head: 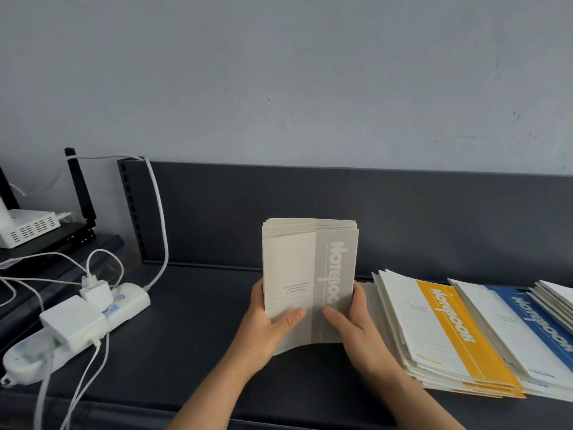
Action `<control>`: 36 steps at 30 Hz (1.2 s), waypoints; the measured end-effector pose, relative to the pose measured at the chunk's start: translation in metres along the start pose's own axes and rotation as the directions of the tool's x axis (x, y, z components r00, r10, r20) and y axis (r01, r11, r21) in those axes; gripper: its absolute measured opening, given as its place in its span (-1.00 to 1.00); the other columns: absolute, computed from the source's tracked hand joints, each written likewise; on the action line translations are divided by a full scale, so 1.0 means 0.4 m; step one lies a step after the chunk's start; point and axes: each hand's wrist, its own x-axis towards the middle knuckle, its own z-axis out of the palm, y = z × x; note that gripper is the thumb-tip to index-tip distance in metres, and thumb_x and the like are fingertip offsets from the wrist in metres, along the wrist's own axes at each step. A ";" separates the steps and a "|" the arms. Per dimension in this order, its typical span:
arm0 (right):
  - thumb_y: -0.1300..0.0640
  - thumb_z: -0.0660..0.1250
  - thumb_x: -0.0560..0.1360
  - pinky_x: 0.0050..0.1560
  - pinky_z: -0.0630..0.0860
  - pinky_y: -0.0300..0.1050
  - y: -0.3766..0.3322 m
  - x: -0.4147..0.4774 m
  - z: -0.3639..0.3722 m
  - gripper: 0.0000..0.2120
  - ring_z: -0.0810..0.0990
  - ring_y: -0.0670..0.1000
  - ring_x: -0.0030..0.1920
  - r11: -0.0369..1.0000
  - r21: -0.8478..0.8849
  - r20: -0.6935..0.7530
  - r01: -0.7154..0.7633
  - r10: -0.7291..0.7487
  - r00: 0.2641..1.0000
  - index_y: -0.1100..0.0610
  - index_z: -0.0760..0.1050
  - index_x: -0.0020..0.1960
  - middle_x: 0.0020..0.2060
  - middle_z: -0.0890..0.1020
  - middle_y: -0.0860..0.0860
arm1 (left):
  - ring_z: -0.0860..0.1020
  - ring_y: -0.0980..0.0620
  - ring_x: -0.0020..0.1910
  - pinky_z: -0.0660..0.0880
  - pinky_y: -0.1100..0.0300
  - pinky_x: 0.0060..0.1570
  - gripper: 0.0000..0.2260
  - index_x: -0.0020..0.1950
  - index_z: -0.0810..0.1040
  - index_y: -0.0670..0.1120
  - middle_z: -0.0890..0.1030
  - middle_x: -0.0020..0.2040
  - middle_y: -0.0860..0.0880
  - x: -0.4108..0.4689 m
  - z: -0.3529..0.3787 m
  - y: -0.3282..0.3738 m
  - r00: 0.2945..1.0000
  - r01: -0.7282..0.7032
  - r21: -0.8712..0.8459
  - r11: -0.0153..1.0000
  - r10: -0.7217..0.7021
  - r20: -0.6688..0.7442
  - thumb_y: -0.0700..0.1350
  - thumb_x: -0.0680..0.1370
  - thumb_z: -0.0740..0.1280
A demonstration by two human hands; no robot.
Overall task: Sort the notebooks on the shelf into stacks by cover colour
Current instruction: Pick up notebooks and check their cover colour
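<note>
Two hands are wrapped around a bundle of grey notebooks (310, 274), which is held upright over the middle of the dark shelf (201, 336). The bundle's left edge is gripped by the left hand (273, 324) and its right edge by the right hand (350, 324), with both thumbs pressed flat on the front cover low down. The front cover is seen with a grey band on its right side, bearing the word "Notebook" turned sideways. The cover's lower edge is bowed upward; whether the bundle touches the shelf cannot be told.

To the right, a yellow stack (449, 336) of notebooks is laid flat and slightly fanned, just beside the right hand. A blue stack (527, 330) is overlapped on its right side, and a third stack (558, 293) is cut off at the right edge, its colour not visible.

At the near left, a white power strip (130, 302) is laid on the shelf with white chargers (93, 293) plugged in, and a white cable (158, 212) is run up from it over the shelf's back panel (403, 218). Farther left, a black router (80, 187) and a white box (28, 228) are placed against the grey wall (279, 72).
</note>
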 end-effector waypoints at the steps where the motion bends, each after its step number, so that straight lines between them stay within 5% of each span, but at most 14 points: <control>1: 0.19 0.21 0.58 0.21 0.44 -0.28 0.004 -0.001 0.006 -0.55 0.44 -0.27 0.23 0.999 -0.031 0.002 0.009 -0.009 1.000 -0.03 0.12 0.39 0.25 0.46 -0.20 | 0.44 0.36 0.23 0.41 0.52 0.02 -0.42 0.41 0.16 0.16 0.43 0.25 0.35 -0.002 0.003 0.004 1.000 0.002 0.025 1.000 -0.002 -0.003 0.01 0.50 0.40; 5: 0.15 0.16 0.61 0.08 0.48 -0.37 0.007 0.012 0.005 -0.66 0.47 -0.31 0.17 0.991 -0.131 -0.061 0.009 -0.017 0.998 -0.04 0.17 0.33 0.18 0.48 -0.24 | 0.46 0.35 0.11 0.41 0.53 -0.09 -0.59 0.32 0.19 0.08 0.42 0.18 0.31 0.001 0.006 0.038 0.998 0.029 0.168 0.985 -0.019 -0.062 0.03 0.56 0.31; 8: 0.14 0.21 0.59 0.12 0.53 -0.15 0.003 0.021 -0.005 -0.73 0.58 -0.20 0.10 0.997 0.008 -0.072 -0.077 0.077 0.994 -0.05 0.34 0.26 0.11 0.60 -0.16 | 0.51 0.27 0.02 0.50 0.32 -0.06 -0.62 0.19 0.27 0.04 0.50 0.11 0.22 -0.007 -0.002 0.086 0.995 0.078 0.267 0.960 -0.058 -0.083 0.18 0.52 0.30; 12: 0.19 0.21 0.58 0.18 0.50 0.02 -0.006 0.023 -0.021 -0.75 0.62 -0.01 0.12 0.916 0.325 0.053 -0.235 0.230 0.972 0.10 0.41 0.26 0.12 0.64 -0.03 | 0.57 0.30 0.01 0.46 0.28 -0.03 -0.58 0.19 0.43 0.14 0.61 0.07 0.21 -0.039 -0.038 0.161 0.995 0.087 0.056 0.995 -0.090 0.053 0.33 0.45 0.22; 18: 0.18 0.18 0.58 0.19 0.48 0.03 -0.006 0.022 -0.026 -0.72 0.59 0.07 0.16 0.829 0.426 0.200 -0.363 0.305 0.931 0.20 0.43 0.27 0.14 0.63 0.10 | 0.63 0.00 0.05 0.59 0.04 0.04 -0.65 0.21 0.50 -0.01 0.64 0.08 -0.05 -0.052 -0.048 0.175 0.982 0.150 -0.230 0.962 -0.117 0.148 0.06 0.46 0.36; 36: 0.09 0.27 0.56 0.30 0.41 0.20 -0.022 0.000 -0.020 -0.59 0.48 0.22 0.28 0.848 0.405 0.373 -0.342 0.188 0.909 0.14 0.38 0.38 0.26 0.51 0.22 | 0.62 -0.08 0.10 0.56 -0.08 0.10 -0.55 0.22 0.44 -0.12 0.61 0.14 -0.14 -0.069 -0.031 0.177 0.952 0.160 -0.252 0.955 -0.082 0.293 -0.06 0.40 0.48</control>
